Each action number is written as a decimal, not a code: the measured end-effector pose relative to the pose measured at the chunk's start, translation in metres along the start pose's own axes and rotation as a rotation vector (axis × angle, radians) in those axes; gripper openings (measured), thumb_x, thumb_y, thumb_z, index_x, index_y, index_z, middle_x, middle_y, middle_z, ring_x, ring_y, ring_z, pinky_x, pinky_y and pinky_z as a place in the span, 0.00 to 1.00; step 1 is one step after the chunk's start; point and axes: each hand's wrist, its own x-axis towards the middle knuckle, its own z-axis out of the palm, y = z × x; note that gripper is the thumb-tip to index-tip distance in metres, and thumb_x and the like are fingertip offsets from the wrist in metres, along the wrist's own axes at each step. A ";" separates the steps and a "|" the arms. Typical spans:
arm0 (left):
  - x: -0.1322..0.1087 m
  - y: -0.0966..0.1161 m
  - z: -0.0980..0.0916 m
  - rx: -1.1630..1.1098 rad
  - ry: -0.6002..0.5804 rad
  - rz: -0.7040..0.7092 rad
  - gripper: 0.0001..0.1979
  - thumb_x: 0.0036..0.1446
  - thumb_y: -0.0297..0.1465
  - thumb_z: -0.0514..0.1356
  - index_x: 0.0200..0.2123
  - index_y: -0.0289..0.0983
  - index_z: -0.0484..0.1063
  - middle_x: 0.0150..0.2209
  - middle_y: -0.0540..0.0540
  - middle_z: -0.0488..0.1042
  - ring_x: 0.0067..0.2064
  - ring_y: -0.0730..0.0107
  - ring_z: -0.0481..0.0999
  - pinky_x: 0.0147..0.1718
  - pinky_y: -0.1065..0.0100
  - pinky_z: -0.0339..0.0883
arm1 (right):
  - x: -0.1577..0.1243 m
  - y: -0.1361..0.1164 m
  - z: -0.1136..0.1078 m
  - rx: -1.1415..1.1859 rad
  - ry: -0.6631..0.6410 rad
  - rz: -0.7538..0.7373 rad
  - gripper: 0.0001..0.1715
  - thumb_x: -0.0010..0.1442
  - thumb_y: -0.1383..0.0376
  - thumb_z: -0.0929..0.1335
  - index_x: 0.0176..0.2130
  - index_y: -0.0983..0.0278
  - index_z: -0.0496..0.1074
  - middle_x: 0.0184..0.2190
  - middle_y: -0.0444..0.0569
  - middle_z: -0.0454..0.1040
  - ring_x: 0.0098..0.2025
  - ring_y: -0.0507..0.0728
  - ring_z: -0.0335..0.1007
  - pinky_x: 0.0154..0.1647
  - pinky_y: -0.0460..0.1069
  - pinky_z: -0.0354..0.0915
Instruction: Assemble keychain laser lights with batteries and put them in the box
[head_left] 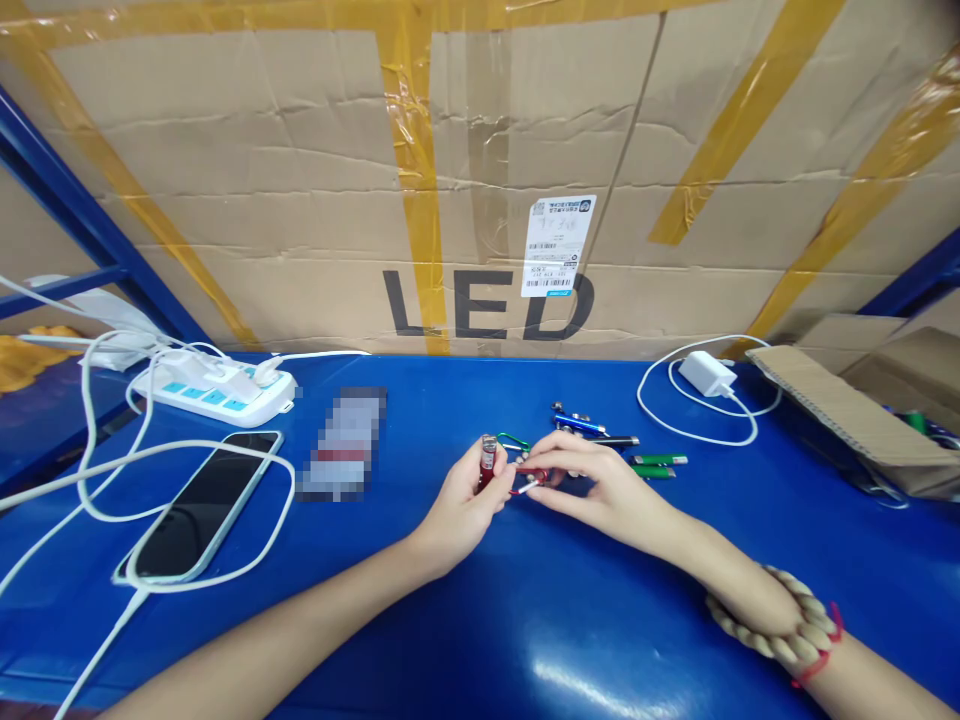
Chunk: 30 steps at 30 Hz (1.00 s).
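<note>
My left hand [461, 515] is closed around a short red metal tube [487, 458] with a pale label, held upright between thumb and fingers. Beside it my right hand [600, 480] pinches a red carabiner [535, 480], close to the left fingertips. Whether the carabiner is joined to the tube is hidden by the fingers. Just beyond the hands lies a green carabiner [514, 440]. Behind and right of my right hand are similar slim tubes: a blue one [579, 424], a black one [621, 441] and green ones [660, 460], some with small metal parts around them.
At left a phone [202, 510] lies under looping white cables, near a power strip [217, 390]. A blurred-out flat item [345, 445] is beside it. A white charger [706, 373] and an open cardboard box [847, 415] stand right. A large taped carton [315, 200] backs the blue table [420, 650].
</note>
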 end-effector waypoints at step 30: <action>-0.003 -0.003 -0.004 0.043 -0.237 -0.039 0.20 0.59 0.51 0.48 0.33 0.40 0.56 0.18 0.59 0.51 0.19 0.77 0.45 0.18 0.74 0.42 | -0.006 -0.011 0.000 -0.366 0.236 -0.222 0.14 0.65 0.66 0.61 0.47 0.65 0.71 0.29 0.49 0.72 0.29 0.53 0.67 0.32 0.48 0.66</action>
